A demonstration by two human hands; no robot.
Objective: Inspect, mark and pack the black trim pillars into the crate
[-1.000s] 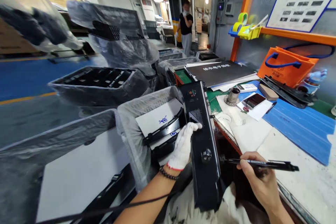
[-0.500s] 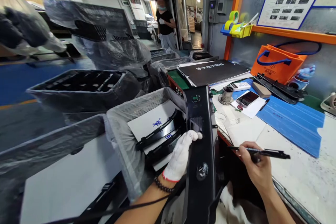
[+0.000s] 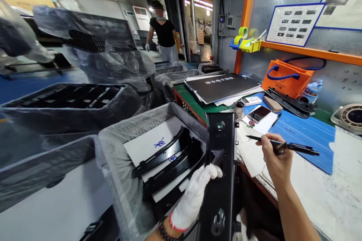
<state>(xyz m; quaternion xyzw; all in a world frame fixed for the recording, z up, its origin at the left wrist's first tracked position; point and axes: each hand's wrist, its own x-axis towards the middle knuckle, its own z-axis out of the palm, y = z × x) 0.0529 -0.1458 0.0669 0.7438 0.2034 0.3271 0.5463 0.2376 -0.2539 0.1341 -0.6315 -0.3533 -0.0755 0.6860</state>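
My left hand (image 3: 195, 196), in a white glove, grips a long black plastic panel (image 3: 220, 165) and holds it upright beside the workbench edge. My right hand (image 3: 275, 156) is bare and holds a black pen (image 3: 285, 145) level above the white sheet (image 3: 254, 150) on the bench, its tip pointing toward the panel. Left of the panel, a plastic-lined grey crate (image 3: 135, 147) holds curved black trim parts (image 3: 166, 158) lying on white card.
The bench carries a blue mat (image 3: 308, 139), a phone (image 3: 259, 113), a small metal cup (image 3: 239, 108), a black folder (image 3: 220, 84) and an orange bag (image 3: 285, 77). More bagged crates (image 3: 70, 101) stand to the left. A person (image 3: 162, 32) stands far back in the aisle.
The view has swung right and tilted up. The panel stands more upright and lower in view. My right hand with the pen has risen over the bench. The distant person has walked left.
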